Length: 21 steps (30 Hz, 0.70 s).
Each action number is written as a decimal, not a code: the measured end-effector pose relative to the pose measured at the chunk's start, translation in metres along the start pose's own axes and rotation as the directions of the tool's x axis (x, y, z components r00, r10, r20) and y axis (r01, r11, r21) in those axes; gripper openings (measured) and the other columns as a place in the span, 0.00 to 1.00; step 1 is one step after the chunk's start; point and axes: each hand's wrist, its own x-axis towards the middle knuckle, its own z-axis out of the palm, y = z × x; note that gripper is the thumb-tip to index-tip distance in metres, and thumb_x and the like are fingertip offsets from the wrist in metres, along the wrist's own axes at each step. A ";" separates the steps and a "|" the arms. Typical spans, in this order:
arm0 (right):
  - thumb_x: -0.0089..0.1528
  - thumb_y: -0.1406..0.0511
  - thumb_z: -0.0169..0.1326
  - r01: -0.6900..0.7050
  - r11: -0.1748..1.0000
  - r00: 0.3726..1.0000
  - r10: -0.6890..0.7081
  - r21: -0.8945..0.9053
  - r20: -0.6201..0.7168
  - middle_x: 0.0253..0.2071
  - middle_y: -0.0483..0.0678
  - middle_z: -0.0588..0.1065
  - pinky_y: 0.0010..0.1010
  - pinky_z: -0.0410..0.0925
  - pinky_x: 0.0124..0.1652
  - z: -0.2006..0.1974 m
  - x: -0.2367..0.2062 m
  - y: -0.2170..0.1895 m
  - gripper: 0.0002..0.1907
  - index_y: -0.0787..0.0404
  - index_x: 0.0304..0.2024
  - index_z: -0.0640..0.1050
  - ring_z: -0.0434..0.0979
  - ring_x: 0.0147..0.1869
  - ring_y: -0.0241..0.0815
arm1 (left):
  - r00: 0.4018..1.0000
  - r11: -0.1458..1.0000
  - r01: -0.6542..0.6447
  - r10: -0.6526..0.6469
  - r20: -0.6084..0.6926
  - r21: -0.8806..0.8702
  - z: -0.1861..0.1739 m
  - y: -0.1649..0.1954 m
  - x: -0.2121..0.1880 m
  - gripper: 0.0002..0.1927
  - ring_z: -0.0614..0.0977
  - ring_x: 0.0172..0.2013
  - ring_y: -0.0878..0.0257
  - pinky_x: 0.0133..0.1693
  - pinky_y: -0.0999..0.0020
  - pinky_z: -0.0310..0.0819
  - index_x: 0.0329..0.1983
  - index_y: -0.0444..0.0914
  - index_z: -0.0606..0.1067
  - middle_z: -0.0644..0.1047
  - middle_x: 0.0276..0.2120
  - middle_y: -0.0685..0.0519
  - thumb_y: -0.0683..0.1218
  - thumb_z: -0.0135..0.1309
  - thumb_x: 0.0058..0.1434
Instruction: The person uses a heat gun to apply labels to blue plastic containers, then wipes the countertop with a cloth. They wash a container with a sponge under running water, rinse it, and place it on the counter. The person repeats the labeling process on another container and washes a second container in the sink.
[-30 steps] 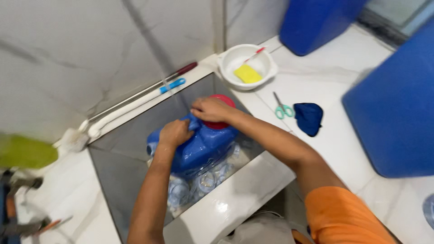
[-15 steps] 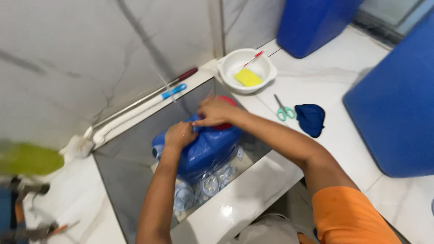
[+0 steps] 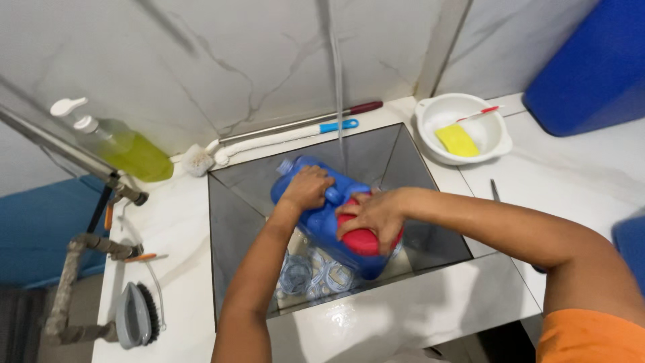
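Left hand (image 3: 308, 189) grips blue jug (image 3: 322, 218) (in sink (image 3: 232, 222)); right hand (image 3: 371, 215) clasps red cap (image 3: 366, 240).

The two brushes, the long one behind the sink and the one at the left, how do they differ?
The long white bottle brush lies behind the sink with a thin blue-tipped handle; the grey scrub brush is short and stubby, with dark bristles, lying on its side. Both rest on the white counter, untouched.
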 end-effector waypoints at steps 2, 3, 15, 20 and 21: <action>0.41 0.51 0.69 0.043 0.989 0.999 -0.042 0.140 -0.011 0.78 0.49 0.50 0.68 0.56 0.63 -0.005 0.003 0.018 0.53 0.29 0.69 0.63 0.48 0.78 0.68 | 0.998 0.999 0.039 -0.037 -0.059 0.021 0.000 -0.006 -0.007 0.16 0.80 0.41 0.45 0.46 0.52 0.71 0.36 0.43 0.79 0.79 0.34 0.47 0.43 0.57 0.41; 0.43 0.51 0.69 0.105 0.953 0.985 -0.061 0.285 -0.160 0.76 0.53 0.51 0.60 0.57 0.66 -0.006 0.003 0.035 0.53 0.38 0.70 0.62 0.51 0.77 0.64 | 0.998 0.999 0.043 -0.042 -0.044 0.020 -0.001 -0.005 -0.012 0.17 0.80 0.41 0.45 0.46 0.51 0.70 0.37 0.43 0.79 0.79 0.34 0.46 0.43 0.57 0.41; 0.65 0.72 0.44 0.696 -0.141 0.446 0.853 0.704 -0.270 0.32 0.44 0.73 0.27 0.63 0.21 0.015 0.141 0.114 0.21 0.56 0.60 0.73 0.68 0.27 0.36 | 0.972 0.982 0.183 -0.173 0.161 -0.052 0.018 0.098 -0.026 0.17 0.84 0.30 0.44 0.32 0.46 0.76 0.42 0.37 0.76 0.80 0.26 0.43 0.44 0.59 0.48; 0.69 0.65 0.46 0.680 0.004 0.279 0.923 0.733 -0.264 0.24 0.41 0.70 0.27 0.57 0.17 -0.004 0.157 0.098 0.10 0.59 0.49 0.76 0.63 0.21 0.35 | 0.972 0.969 0.200 -0.177 0.155 -0.146 0.021 0.120 -0.019 0.25 0.83 0.29 0.41 0.32 0.45 0.76 0.45 0.33 0.72 0.80 0.25 0.40 0.56 0.61 0.55; 0.70 0.64 0.47 0.651 0.036 0.256 0.930 0.759 -0.263 0.24 0.41 0.70 0.28 0.57 0.17 -0.005 0.154 0.098 0.09 0.60 0.47 0.76 0.64 0.20 0.35 | 0.969 0.964 0.220 -0.199 0.144 -0.147 0.019 0.122 -0.019 0.26 0.83 0.29 0.41 0.32 0.45 0.76 0.47 0.33 0.71 0.80 0.25 0.40 0.58 0.60 0.57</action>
